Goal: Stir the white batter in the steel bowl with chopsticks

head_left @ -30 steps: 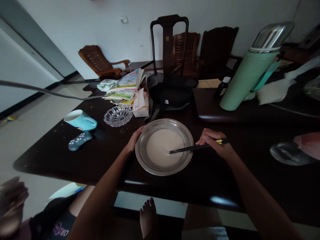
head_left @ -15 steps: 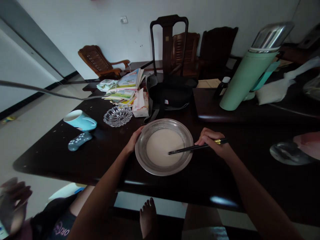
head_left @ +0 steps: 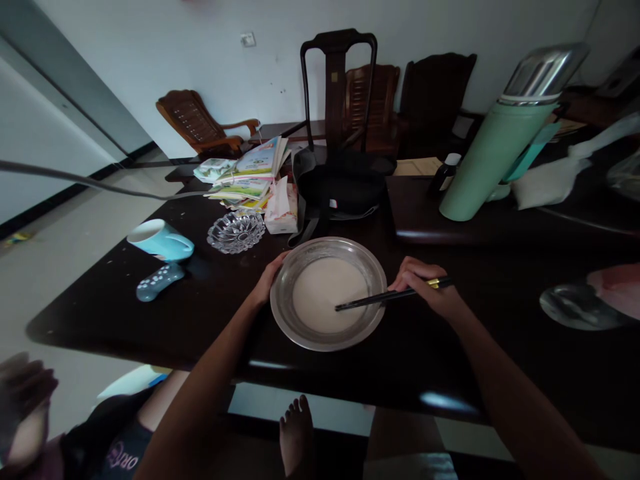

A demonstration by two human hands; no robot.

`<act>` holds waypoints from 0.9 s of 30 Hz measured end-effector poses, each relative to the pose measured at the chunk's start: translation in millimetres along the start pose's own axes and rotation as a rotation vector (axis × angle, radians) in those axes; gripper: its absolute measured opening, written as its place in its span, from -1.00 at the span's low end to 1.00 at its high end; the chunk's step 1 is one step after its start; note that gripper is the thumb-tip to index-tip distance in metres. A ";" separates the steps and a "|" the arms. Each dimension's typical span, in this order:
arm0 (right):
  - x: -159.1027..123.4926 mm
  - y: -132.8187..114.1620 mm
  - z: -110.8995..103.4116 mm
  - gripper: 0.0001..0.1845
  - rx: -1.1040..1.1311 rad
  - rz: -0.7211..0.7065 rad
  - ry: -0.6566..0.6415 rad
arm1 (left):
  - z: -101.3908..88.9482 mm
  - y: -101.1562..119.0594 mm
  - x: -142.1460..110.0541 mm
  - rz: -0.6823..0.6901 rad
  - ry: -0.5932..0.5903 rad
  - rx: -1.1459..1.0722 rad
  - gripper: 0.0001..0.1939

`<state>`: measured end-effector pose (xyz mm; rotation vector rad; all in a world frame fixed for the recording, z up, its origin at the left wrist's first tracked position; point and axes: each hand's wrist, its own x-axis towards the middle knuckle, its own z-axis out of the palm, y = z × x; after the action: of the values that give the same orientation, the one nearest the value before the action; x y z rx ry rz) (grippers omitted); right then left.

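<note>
A wide metal bowl [head_left: 327, 341] stands near the front edge of the dark table, holding a pale, milky batter [head_left: 320, 287]. My left hand [head_left: 270, 280] grips the bowl's left rim, its fingers partly hidden behind the side. On the other side, my right hand [head_left: 423, 283] is closed around black chopsticks [head_left: 375, 299] with gold bands. Their tips reach over the bowl and touch or dip into the batter just right of its middle; how deep I cannot tell.
Left of the bowl are a glass dish [head_left: 236, 232], a light-blue mug [head_left: 160, 240] and a game controller [head_left: 159, 282]. Behind it lie a tissue pack [head_left: 281, 210], booklets [head_left: 255, 170] and a black bag [head_left: 345, 187]. A green thermos [head_left: 500, 147] stands right. Another person's hand [head_left: 27, 400] shows lower left.
The chopsticks have shifted very slightly left in the bowl with my right hand. My left hand and the bowl stay put. The other person's hand has moved a little left.
</note>
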<state>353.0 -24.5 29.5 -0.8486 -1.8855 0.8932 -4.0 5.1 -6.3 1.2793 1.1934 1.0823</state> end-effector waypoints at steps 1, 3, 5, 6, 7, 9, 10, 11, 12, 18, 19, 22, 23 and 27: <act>0.4 -0.4 3.8 -0.65 -0.002 -0.003 -0.029 | 0.1 0.5 -0.2 -0.002 0.006 0.006 -0.33; 1.7 -0.3 11.8 -0.75 -0.032 -0.020 -0.063 | 0.5 1.6 -0.6 -0.004 0.025 0.024 -0.32; 2.8 0.9 15.7 -0.84 -0.071 -0.043 -0.059 | 1.0 2.5 -1.0 0.001 0.038 0.030 -0.32; 3.1 1.7 15.2 -0.86 -0.089 -0.049 -0.042 | 1.2 2.9 -1.1 0.002 0.038 0.030 -0.31; 3.1 2.4 13.0 -0.85 -0.104 -0.041 -0.014 | 1.3 3.1 -1.2 0.000 0.038 0.025 -0.32; 2.5 3.1 5.4 -0.78 -0.119 -0.002 0.056 | 1.6 3.4 -0.9 -0.011 0.035 0.012 -0.32; 1.9 2.8 1.4 -0.73 -0.115 0.017 0.085 | 1.7 3.6 -0.7 -0.016 0.036 0.009 -0.32; 1.3 2.0 -1.8 -0.68 -0.098 0.030 0.101 | 1.8 3.9 -0.5 -0.019 0.038 0.012 -0.33; 0.9 1.0 -3.7 -0.64 -0.072 0.034 0.103 | 1.9 4.2 -0.3 -0.018 0.039 0.018 -0.33; 2.9 -2.5 12.2 -0.74 -0.037 -0.037 -0.035 | 2.9 6.7 -2.0 -0.006 0.043 0.034 -0.33; 3.5 -1.5 14.8 -0.80 -0.061 -0.060 -0.043 | 3.1 6.9 -2.4 -0.003 0.047 0.033 -0.33; 3.6 2.4 13.3 -0.85 -0.117 -0.083 0.008 | 3.1 6.5 -1.9 -0.004 0.060 0.033 -0.32; 3.0 3.3 10.1 -0.83 -0.121 -0.067 0.039 | 2.9 6.0 -1.3 -0.009 0.064 0.034 -0.32; 0.1 2.7 -0.9 -0.65 -0.065 -0.006 0.093 | 1.5 3.2 1.2 -0.020 0.034 0.011 -0.28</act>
<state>354.4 -22.8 27.7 -0.9076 -1.8438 0.7788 -2.1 6.2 -3.3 1.2594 1.2368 1.0873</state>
